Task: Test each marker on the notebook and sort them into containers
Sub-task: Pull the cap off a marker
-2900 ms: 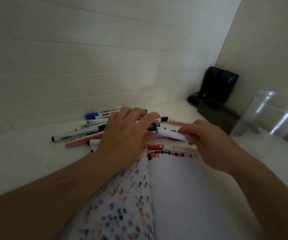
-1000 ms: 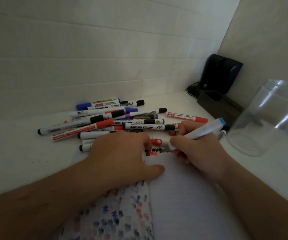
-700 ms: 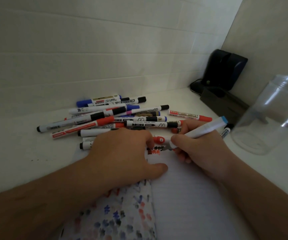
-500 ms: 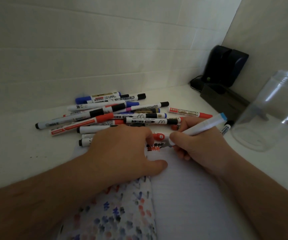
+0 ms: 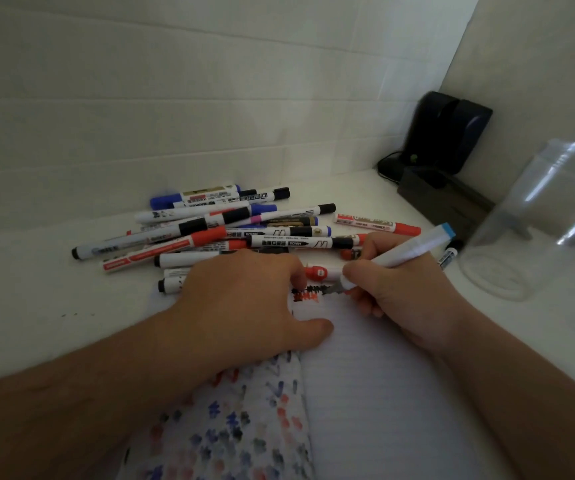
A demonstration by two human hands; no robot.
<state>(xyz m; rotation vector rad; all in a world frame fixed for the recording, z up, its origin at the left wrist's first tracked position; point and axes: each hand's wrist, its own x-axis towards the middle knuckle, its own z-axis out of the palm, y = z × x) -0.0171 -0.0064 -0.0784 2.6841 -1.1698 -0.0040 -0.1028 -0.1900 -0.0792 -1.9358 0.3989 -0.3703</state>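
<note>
Now the right hand [image 5: 407,289] pinches a marker [image 5: 407,252] at the notebook [image 5: 365,393] top edge; left hand [image 5: 244,306] presses flat beside.

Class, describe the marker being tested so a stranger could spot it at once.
Start at the open notebook in front of the marker pile. Above its right page, the right hand grips a white marker, tip on the paper. Unlike the others, it is tilted, with a light-blue end.

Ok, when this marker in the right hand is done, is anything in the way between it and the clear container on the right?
Nothing visible blocks it. The marker in the right hand sits just left of the clear container; only bare table and one small marker lying flat lie between.
</note>
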